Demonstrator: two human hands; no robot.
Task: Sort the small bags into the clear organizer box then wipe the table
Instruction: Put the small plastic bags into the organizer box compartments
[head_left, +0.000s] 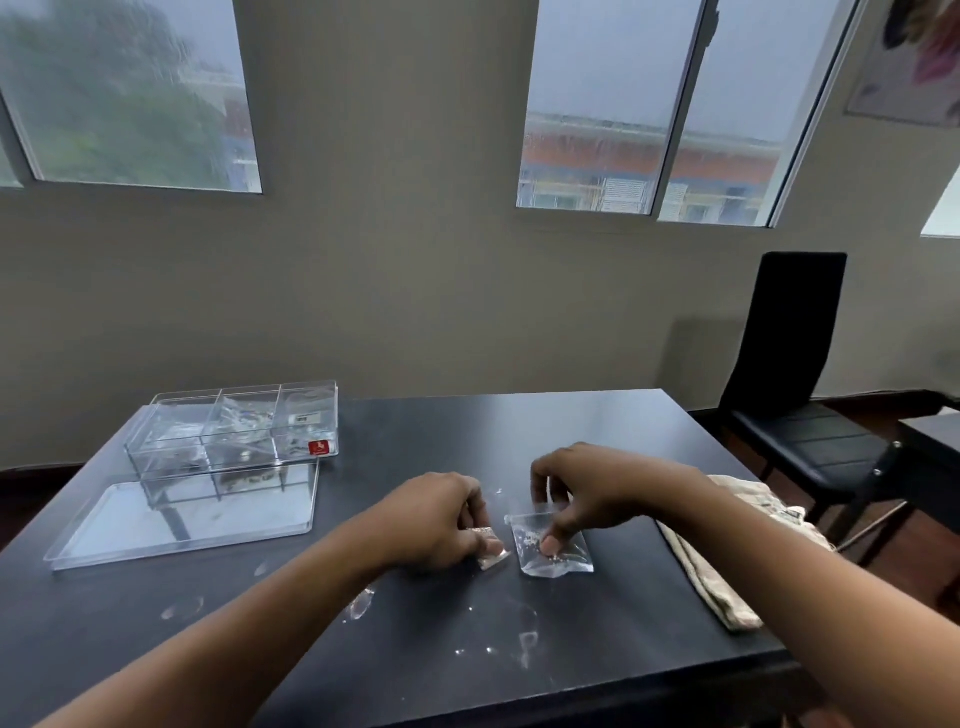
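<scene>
Two small clear bags (556, 548) lie flat mid-table, well apart from the open clear organizer box (234, 431) far left.

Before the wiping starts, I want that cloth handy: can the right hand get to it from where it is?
Probably yes: the cloth lies just beside the right hand, nothing between, though that hand is pressing on a small bag.

Left hand (441, 519) covered most of a small bag (492, 557); contents could not be told. Right hand (582, 493) hid the top corner of the clear bag (558, 545). Contents of the organizer box (234, 431) were too blurred to identify. Cloth (727, 587) lay partly under the right forearm. Both arms and the chair (800, 405) were cut off by the edges.
</scene>
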